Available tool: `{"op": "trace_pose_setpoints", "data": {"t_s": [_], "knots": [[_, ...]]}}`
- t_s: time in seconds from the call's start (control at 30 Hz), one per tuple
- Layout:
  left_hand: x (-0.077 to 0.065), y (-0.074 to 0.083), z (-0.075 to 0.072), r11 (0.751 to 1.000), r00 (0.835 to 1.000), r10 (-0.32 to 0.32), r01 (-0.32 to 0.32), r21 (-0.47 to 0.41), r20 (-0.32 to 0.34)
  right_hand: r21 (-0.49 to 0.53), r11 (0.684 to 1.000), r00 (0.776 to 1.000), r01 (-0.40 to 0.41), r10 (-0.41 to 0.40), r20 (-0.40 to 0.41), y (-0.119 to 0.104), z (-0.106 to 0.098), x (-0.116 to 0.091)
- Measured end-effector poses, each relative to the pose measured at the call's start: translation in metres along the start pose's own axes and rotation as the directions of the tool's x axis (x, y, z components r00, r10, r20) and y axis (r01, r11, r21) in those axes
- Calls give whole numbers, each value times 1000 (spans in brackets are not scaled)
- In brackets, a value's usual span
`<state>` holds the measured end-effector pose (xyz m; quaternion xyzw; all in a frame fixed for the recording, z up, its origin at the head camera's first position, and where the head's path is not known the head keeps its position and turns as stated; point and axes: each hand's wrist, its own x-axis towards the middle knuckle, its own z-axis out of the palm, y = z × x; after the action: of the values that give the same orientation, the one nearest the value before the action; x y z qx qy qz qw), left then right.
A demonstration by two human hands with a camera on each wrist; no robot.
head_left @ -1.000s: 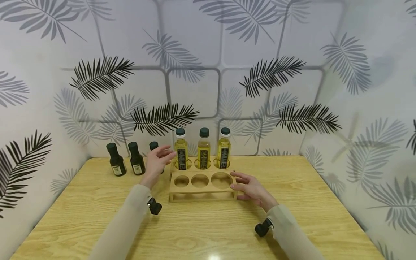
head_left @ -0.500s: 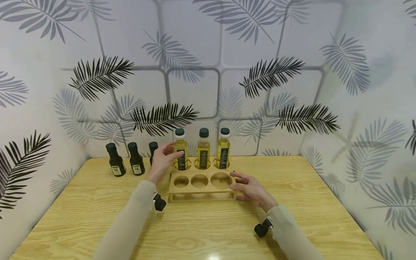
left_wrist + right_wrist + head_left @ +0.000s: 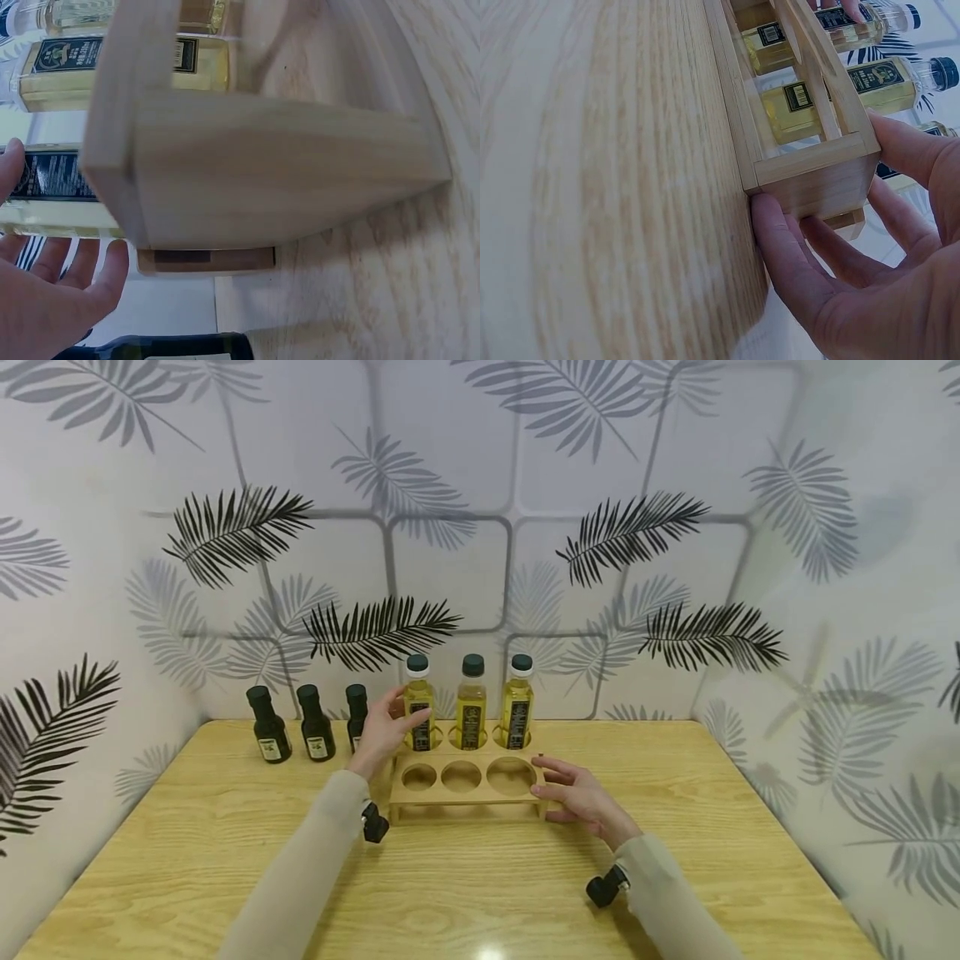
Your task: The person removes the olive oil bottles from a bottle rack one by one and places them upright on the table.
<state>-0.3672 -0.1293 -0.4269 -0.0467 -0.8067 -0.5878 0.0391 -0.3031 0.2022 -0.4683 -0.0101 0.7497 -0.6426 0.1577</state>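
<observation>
One wooden rack (image 3: 480,756) stands on the table (image 3: 465,893); its upper board has two rows of round holes. In the rack's back row stand the left bottle (image 3: 422,731), the middle bottle (image 3: 470,727) and the right bottle (image 3: 516,722), all with yellow liquid and green caps. At the rack's left end, the left hand (image 3: 384,732) holds the left bottle, with the thumb across its front and the fingers at its left side; how firm this hold is, I cannot tell. The right hand (image 3: 577,795) grips the rack's right end, its fingers spread around the corner. Left of the rack stand three dark bottles (image 3: 317,735); the left hand partly hides the nearest one.
</observation>
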Motion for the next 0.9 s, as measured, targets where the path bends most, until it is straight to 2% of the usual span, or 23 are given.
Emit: {"op": "trace_pose_setpoints", "data": {"t_s": [0.37, 0.5, 0.77, 0.9], "knots": [[1, -2, -1, 999, 1000, 18, -18, -33, 20, 9, 1000, 1000, -6, 6, -16, 2, -1, 1], [-1, 1, 0, 999, 1000, 17, -17, -45, 10, 10, 1000, 1000, -5, 5, -15, 2, 0, 2], [-6, 11, 1, 997, 998, 53, -54, -53, -12, 11, 1000, 1000, -8, 9, -21, 1, 0, 1], [-6, 14, 0, 996, 997, 62, -65, -57, -46, 21, 1000, 1000, -9, 9, -18, 2, 0, 1]]}}
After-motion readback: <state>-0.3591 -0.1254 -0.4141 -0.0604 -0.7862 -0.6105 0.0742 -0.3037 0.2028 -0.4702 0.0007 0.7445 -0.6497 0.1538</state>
